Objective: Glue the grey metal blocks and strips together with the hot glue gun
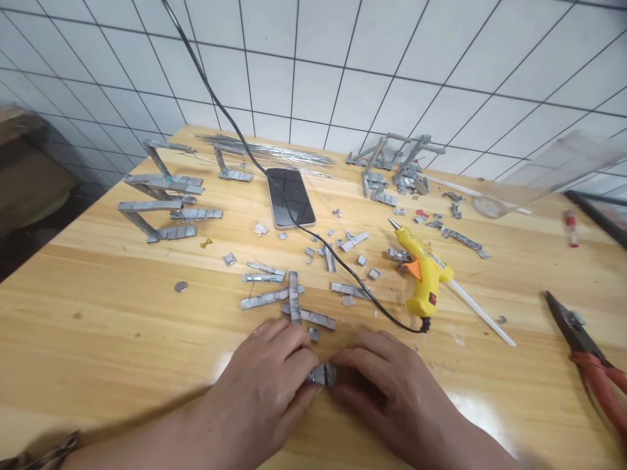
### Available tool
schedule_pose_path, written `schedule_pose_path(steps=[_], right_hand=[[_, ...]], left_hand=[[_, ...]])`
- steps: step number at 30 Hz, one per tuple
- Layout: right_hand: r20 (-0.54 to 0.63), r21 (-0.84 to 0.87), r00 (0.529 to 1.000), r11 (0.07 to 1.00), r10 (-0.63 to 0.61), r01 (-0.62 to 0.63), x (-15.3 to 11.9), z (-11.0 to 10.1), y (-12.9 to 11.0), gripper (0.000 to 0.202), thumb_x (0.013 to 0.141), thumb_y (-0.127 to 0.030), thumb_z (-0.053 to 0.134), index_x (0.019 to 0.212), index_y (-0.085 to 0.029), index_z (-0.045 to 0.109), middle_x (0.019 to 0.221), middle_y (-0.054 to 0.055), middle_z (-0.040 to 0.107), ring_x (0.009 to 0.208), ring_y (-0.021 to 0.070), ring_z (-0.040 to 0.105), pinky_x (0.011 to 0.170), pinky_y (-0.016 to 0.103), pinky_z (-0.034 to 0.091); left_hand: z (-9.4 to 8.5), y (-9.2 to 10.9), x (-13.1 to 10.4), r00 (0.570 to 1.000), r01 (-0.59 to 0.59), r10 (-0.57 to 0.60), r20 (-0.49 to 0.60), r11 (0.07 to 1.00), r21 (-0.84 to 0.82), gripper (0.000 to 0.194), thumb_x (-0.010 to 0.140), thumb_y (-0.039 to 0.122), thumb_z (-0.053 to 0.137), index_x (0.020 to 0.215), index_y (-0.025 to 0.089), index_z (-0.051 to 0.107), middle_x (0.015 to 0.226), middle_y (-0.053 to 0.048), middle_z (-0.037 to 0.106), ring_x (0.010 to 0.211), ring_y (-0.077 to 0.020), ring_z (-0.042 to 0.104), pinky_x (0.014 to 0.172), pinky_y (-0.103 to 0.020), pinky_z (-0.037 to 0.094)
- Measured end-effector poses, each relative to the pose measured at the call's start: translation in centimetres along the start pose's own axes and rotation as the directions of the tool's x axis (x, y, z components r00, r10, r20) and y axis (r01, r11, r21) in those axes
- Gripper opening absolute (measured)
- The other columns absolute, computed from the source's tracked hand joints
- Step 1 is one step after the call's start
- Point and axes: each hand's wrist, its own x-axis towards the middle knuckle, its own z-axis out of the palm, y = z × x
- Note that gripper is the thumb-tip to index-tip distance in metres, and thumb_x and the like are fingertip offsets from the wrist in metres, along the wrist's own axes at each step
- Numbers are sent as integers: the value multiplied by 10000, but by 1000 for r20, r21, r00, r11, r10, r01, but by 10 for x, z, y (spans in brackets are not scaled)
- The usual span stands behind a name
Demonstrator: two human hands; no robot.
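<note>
Near the front of the wooden table, my left hand [274, 372] and my right hand [386, 382] meet at a small grey segmented strip [321, 375]. Both hands are closed, with thumb and fingers pinching the strip from either side. Its ends are hidden by my fingers. Just beyond my knuckles lie several similar grey strips, one upright strip [294, 297] crossing others, with a small grey square piece [313, 333] close to my left fingers. A yellow glue gun [425, 274] with a white glue stick lies to the right, beyond my right hand.
A black cord [347, 264] runs over the phone [291, 198] to the glue gun. Grey angular frames [151, 215] stand at left, others [392, 166] at the back. Red-handled pliers [582, 346], a coin [181, 286], thin metal rods [274, 153] and a clear plastic container [539, 173] lie around.
</note>
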Motion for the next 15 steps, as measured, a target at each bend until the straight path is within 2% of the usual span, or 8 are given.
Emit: schedule_pose_path(steps=[15], right_hand=[[-20, -9, 1000, 1000, 13, -14, 4, 2, 0, 99, 818, -132, 605, 864, -211, 645, 743, 20, 638, 695, 191, 569, 610, 303, 415]], left_hand=[[0, 0, 2, 1000, -21, 21, -20, 1000, 1, 96, 870, 166, 510, 794, 186, 565, 871, -49, 581, 797, -216, 490, 701, -363, 411]])
